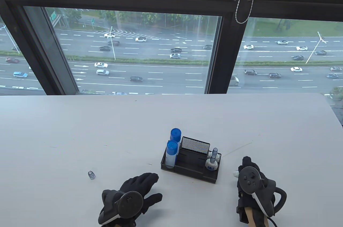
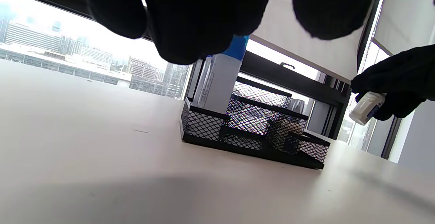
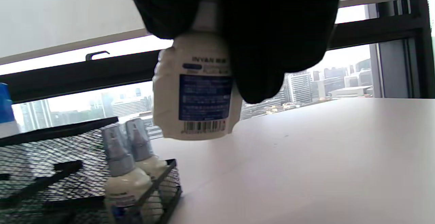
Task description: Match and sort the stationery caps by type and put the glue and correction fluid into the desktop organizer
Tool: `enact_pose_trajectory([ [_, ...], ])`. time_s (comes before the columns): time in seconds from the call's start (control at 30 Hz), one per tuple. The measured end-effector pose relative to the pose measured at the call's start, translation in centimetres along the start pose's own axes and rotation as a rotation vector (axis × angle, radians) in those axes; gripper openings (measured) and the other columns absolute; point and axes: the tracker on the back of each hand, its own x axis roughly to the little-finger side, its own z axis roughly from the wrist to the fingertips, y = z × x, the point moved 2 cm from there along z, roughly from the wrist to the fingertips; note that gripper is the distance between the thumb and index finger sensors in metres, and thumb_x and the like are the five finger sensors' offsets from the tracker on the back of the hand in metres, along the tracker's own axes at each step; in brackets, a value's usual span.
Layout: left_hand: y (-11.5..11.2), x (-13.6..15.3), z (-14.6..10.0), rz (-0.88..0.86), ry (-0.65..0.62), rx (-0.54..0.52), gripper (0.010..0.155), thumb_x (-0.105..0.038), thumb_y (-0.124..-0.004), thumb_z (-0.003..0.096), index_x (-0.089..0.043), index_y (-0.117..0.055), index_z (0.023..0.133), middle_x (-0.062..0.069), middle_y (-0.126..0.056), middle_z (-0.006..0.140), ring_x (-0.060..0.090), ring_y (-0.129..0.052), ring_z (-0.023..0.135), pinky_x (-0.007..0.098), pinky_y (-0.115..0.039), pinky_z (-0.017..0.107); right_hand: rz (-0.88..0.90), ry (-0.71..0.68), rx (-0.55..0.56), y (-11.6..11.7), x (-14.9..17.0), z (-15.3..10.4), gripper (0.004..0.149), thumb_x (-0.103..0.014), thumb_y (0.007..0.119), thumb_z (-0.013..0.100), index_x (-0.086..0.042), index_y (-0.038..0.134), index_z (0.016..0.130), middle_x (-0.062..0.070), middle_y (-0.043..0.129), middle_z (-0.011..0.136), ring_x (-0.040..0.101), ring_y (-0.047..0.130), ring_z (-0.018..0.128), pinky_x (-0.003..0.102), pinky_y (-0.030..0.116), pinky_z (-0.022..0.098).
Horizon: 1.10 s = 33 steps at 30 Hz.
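A black mesh organizer point(image 1: 197, 171) stands on the white table. Two glue sticks point(image 1: 172, 150) with blue caps stand in its left compartment. Two capped correction fluid bottles point(image 1: 212, 163) stand in its right one. My right hand point(image 1: 241, 168), to the right of the organizer, grips a third white correction fluid bottle point(image 3: 197, 95) above the table; its top is hidden by my fingers point(image 3: 272, 30). My left hand point(image 1: 150, 188) hovers open in front of the organizer, holding nothing. A small loose grey cap point(image 1: 91, 175) stands on the table to the left.
The table's far edge point(image 1: 171, 94) runs along a large window. In the left wrist view the organizer point(image 2: 251, 128) is straight ahead, with my right hand and its bottle point(image 2: 367, 106) to the right.
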Motion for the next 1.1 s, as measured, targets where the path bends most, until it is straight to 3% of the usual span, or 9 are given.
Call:
enact_pose_trajectory([
  [0.2,0.5,-0.3,-0.2,-0.037,-0.017,-0.018,0.07,-0.065,-0.072,0.0503,-0.028,-0.063,0.109,0.003,-0.079,0.11,0.026,-0.093,0.093,0.054,-0.075,0.068,0.202,-0.257,-0.164,-0.7,-6.8,-2.1,0.047,-0.03,0.076,0.054,-0.015,0.079,0.098,0.015,0.093,0.087,0.03,0.104,0.061,0.042,0.086,0.049],
  [0.43,1.3,-1.4,-0.7,-0.185,-0.057,-0.051,0.074,-0.066,-0.072,0.0492,-0.027,-0.06,0.11,0.003,-0.079,0.109,0.026,-0.095,0.092,0.053,-0.076,0.067,0.283,-0.5,-0.304,0.5,-14.7,-5.3,0.047,-0.031,0.076,0.053,-0.015,0.078,0.098,0.015,0.094,0.087,0.03,0.104,0.061,0.042,0.086,0.048],
  [0.63,0.8,-2.1,-0.7,-0.203,-0.07,-0.018,0.062,-0.058,-0.077,0.0505,-0.028,-0.068,0.105,-0.002,-0.088,0.101,0.021,-0.1,0.085,0.051,-0.079,0.065,0.419,-0.464,-0.375,3.2,-14.6,-5.5,0.048,-0.032,0.077,0.053,-0.012,0.079,0.096,0.015,0.095,0.084,0.029,0.104,0.058,0.041,0.087,0.046],
  [0.77,0.0,-2.4,-0.6,-0.152,-0.064,-0.004,0.064,-0.058,-0.078,0.0502,-0.027,-0.068,0.105,-0.002,-0.089,0.1,0.021,-0.102,0.083,0.05,-0.08,0.065,0.566,-0.398,-0.316,2.8,-13.2,-5.7,0.048,-0.032,0.078,0.053,-0.012,0.08,0.096,0.015,0.096,0.082,0.028,0.105,0.056,0.041,0.087,0.045],
  [0.93,-0.2,-2.8,-0.6,-0.149,-0.067,-0.032,0.063,-0.053,-0.077,0.0523,-0.024,-0.066,0.107,0.0,-0.088,0.1,0.02,-0.101,0.083,0.05,-0.08,0.064,0.566,-0.399,-0.257,2.8,-12.9,-6.2,0.049,-0.033,0.078,0.052,-0.012,0.078,0.096,0.015,0.095,0.082,0.028,0.104,0.056,0.041,0.087,0.045],
  [1.1,-0.1,-2.4,-0.6,-0.166,-0.056,-0.026,0.063,-0.051,-0.077,0.0527,-0.024,-0.064,0.108,0.0,-0.087,0.101,0.02,-0.101,0.084,0.051,-0.08,0.065,0.691,-0.409,-0.329,3.4,-12.3,-6.4,0.063,-0.046,0.072,0.053,-0.011,0.067,0.105,0.017,0.087,0.091,0.032,0.099,0.065,0.045,0.082,0.051],
])
